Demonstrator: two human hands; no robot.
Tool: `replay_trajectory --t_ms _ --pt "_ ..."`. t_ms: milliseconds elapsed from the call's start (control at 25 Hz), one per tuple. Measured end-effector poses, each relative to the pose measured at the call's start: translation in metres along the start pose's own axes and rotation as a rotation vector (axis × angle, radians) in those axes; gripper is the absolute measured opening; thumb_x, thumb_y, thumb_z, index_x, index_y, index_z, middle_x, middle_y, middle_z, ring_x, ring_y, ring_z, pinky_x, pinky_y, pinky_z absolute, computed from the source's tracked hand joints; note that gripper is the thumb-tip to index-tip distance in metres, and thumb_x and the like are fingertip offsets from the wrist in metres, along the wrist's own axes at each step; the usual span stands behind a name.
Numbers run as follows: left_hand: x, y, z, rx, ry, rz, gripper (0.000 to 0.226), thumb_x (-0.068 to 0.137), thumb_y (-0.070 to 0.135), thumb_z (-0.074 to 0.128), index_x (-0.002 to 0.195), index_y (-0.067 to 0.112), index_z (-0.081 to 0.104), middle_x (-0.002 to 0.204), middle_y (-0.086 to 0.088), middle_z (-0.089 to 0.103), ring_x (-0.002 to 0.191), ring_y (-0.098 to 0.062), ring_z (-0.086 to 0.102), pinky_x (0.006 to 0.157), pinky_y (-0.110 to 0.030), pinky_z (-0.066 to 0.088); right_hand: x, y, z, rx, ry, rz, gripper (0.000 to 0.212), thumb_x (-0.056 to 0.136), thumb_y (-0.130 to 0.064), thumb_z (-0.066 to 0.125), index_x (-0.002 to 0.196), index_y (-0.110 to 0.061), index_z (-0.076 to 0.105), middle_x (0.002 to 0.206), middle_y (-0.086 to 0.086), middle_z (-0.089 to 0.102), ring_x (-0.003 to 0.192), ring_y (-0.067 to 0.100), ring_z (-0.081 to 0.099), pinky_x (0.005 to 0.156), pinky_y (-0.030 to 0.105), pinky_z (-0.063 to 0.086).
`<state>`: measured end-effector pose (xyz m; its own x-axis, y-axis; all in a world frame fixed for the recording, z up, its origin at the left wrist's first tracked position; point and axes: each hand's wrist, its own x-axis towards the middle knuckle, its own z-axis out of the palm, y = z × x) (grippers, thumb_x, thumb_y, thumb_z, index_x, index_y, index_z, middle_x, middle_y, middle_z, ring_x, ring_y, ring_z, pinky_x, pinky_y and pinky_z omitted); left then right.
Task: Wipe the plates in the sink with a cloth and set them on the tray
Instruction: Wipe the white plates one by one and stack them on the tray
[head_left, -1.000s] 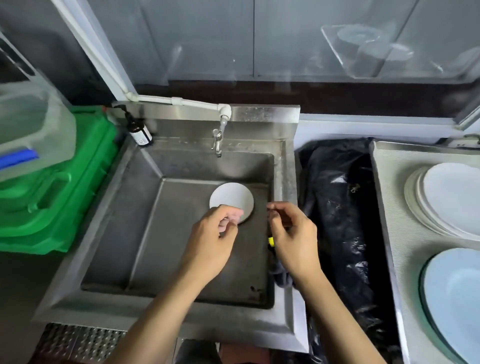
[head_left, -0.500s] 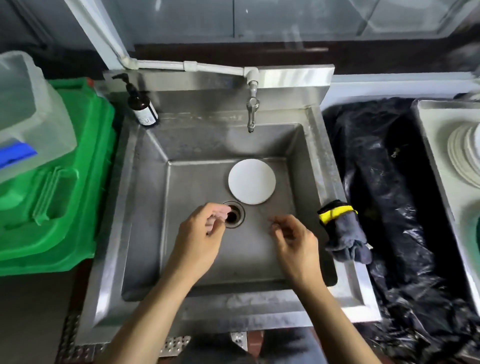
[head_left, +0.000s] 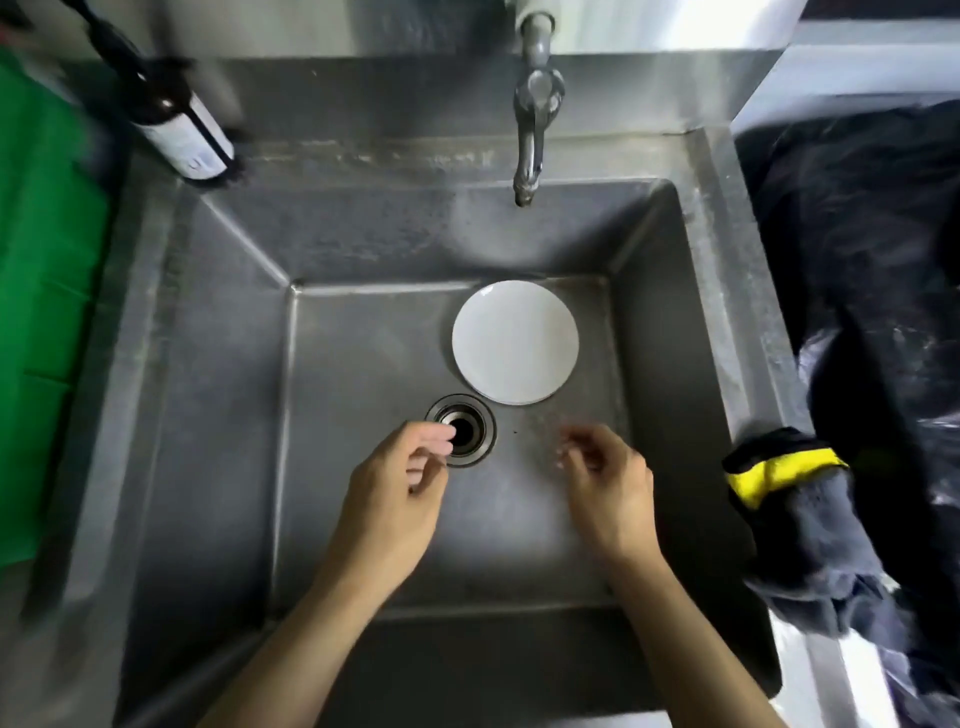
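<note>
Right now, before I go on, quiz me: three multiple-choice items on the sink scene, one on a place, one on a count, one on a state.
1. Where is the cloth?
A. sink's right rim
B. in the basin
C. in a hand

2. How many plates lie in the sink?
A. none
B. one
C. three

3. What do the hands hold?
A. the plate
B. the cloth
C. nothing

Key: 1 A, it is draped over the right rim. 2 B, a single white plate lies beyond the drain. 3 C, left hand and right hand hover loosely curled and empty.
</note>
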<state>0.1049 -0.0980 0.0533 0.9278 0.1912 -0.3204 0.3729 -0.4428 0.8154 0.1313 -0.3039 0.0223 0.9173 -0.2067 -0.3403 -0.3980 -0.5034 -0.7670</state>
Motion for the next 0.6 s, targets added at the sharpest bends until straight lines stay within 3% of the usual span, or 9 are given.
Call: replay_trajectory --t_ms 240,360,400,520,600 --pt "0.104 -0.045 0.050 0.022 0.021 -0.043 0.033 0.094 0.002 0.057 0.117 0.024 0.065 0.113 0.009 0.070 0.097 -0.003 0.066 0.087 -0.012 0.048 0.111 0.036 0.037 0.005 0.056 0.123 0.028 0.098 -0.019 0.056 0.120 -0.024 0.072 0.094 -0.009 0.071 0.097 0.014 0.068 0.084 0.028 0.051" --pt "0.146 -0.056 0.068 0.069 0.005 -0.074 0.037 0.096 0.005 0.053 0.128 0.021 0.061 0.127 0.007 0.065 0.105 -0.008 0.063 0.083 -0.004 0.042 0.152 0.050 0.053 0.014 0.094 0.138 0.033 0.099 -0.018 0.054 0.129 -0.022 0.069 0.110 0.000 0.071 0.107 0.022 0.066 0.093 0.036 0.053" --pt "0.158 -0.059 0.073 0.089 0.001 -0.082 0.040 0.096 0.007 0.053 0.133 0.020 0.058 0.132 0.005 0.062 0.109 -0.010 0.061 0.087 -0.006 0.042 0.162 0.054 0.057 0.028 0.104 0.144 0.034 0.099 -0.017 0.054 0.130 -0.022 0.068 0.117 0.002 0.071 0.110 0.022 0.065 0.095 0.038 0.053" --pt "0.189 -0.065 0.086 0.177 -0.048 -0.145 0.052 0.098 0.018 0.054 0.148 0.024 0.043 0.148 -0.001 0.050 0.130 -0.021 0.053 0.108 -0.034 0.043 0.184 0.066 0.069 0.049 0.120 0.186 0.027 0.100 -0.016 0.052 0.122 -0.020 0.067 0.120 0.003 0.065 0.104 0.020 0.059 0.091 0.036 0.050" --pt "0.201 -0.067 0.093 0.218 -0.107 -0.213 0.059 0.099 0.021 0.052 0.155 0.023 0.033 0.156 -0.002 0.041 0.139 -0.023 0.044 0.113 -0.038 0.037 0.192 0.072 0.074 0.022 0.113 0.199 0.020 0.099 -0.015 0.050 0.109 -0.019 0.067 0.116 0.007 0.064 0.096 0.022 0.059 0.087 0.040 0.051"
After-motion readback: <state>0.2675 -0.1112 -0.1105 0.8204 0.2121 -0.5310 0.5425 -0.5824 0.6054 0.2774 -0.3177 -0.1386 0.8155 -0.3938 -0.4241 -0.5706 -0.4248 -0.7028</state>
